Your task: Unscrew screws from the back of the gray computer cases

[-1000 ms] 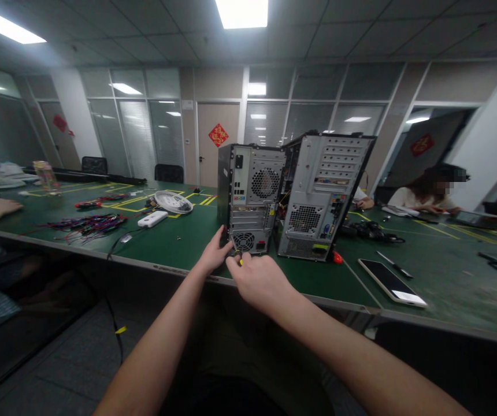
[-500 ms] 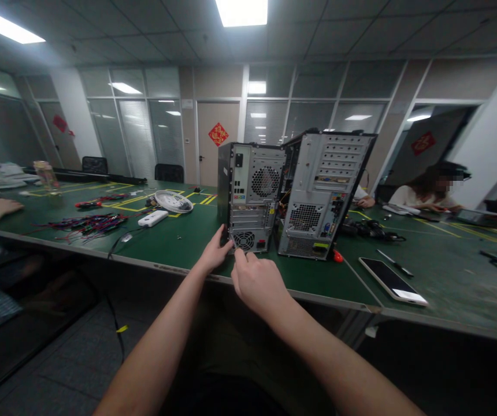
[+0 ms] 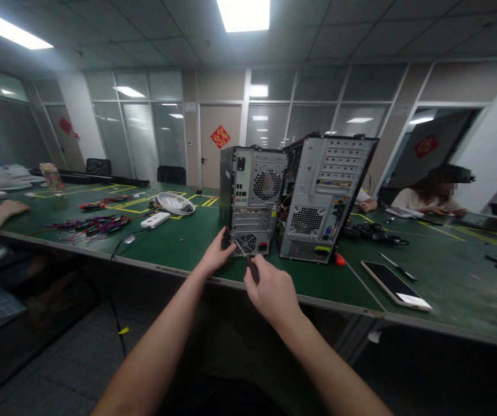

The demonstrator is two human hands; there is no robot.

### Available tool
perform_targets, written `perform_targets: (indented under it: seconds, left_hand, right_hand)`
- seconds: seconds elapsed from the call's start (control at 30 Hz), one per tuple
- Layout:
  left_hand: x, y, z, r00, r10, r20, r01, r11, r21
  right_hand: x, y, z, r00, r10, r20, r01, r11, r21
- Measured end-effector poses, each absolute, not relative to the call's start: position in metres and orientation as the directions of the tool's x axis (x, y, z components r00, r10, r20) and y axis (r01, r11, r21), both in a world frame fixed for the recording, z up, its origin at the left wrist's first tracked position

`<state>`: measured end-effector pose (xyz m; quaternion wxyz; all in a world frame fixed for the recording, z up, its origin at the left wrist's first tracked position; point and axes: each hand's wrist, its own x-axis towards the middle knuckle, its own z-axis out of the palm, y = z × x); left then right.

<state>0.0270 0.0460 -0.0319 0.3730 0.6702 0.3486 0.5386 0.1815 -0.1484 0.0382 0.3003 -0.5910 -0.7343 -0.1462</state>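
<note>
Two computer cases stand side by side on the green table, their rear panels facing me. My left hand (image 3: 219, 253) is at the lower left corner of the smaller case (image 3: 252, 216), with the thumb on its rear edge and the fingers along its side. My right hand (image 3: 273, 287) is closed around the dark handle of a screwdriver (image 3: 253, 269). The thin shaft points up and left toward the fan grille near my left thumb; whether its tip touches the case cannot be made out. The taller case (image 3: 313, 202) stands just to the right.
On the green table (image 3: 188, 248) lie colored wires (image 3: 95, 226), a white power strip (image 3: 155, 219) and a white basket (image 3: 175, 203) at left. Black cables (image 3: 374, 232), a pen (image 3: 398, 267) and a phone (image 3: 396, 285) lie right. People sit at both sides.
My right hand has moved slightly right and down, away from the case's lower left corner, and the screwdriver now shows. My left hand stays on the case. The whole view has shifted a little.
</note>
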Motion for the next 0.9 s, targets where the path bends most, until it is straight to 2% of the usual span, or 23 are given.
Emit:
perform_targets:
  seconds: [0.13,0.23,0.3,0.37,0.5,0.63,0.9]
  left_hand:
    - [0.020,0.046,-0.028,0.150,0.902,0.406,0.083,-0.421,0.903]
    - [-0.005,0.050,-0.018,0.036,0.907,0.419,0.260,-0.414,0.872]
    - [-0.034,0.057,-0.008,-0.022,0.882,0.471,0.437,-0.415,0.798]
    - [-0.067,0.068,0.002,-0.076,0.878,0.473,0.635,-0.323,0.701]
    - [-0.121,0.091,0.016,-0.140,0.933,0.332,0.854,-0.056,0.517]
    - [-0.143,0.101,0.015,-0.024,0.976,0.218,0.918,-0.065,0.392]
    - [-0.146,0.108,0.008,0.051,0.966,0.252,0.925,-0.141,0.353]
  right_hand:
    - [0.197,-0.160,0.010,-0.071,0.683,0.727,0.899,0.360,-0.250]
    - [0.213,-0.171,-0.014,-0.060,0.648,0.759,0.871,0.406,-0.277]
    - [0.223,-0.179,-0.031,-0.024,0.649,0.761,0.856,0.407,-0.319]
    - [0.230,-0.187,-0.047,0.012,0.663,0.748,0.835,0.405,-0.372]
    - [0.237,-0.199,-0.069,0.139,0.664,0.735,0.804,0.358,-0.475]
    - [0.239,-0.203,-0.073,0.138,0.648,0.749,0.786,0.389,-0.481]
    - [0.241,-0.201,-0.072,0.131,0.610,0.781,0.792,0.409,-0.453]
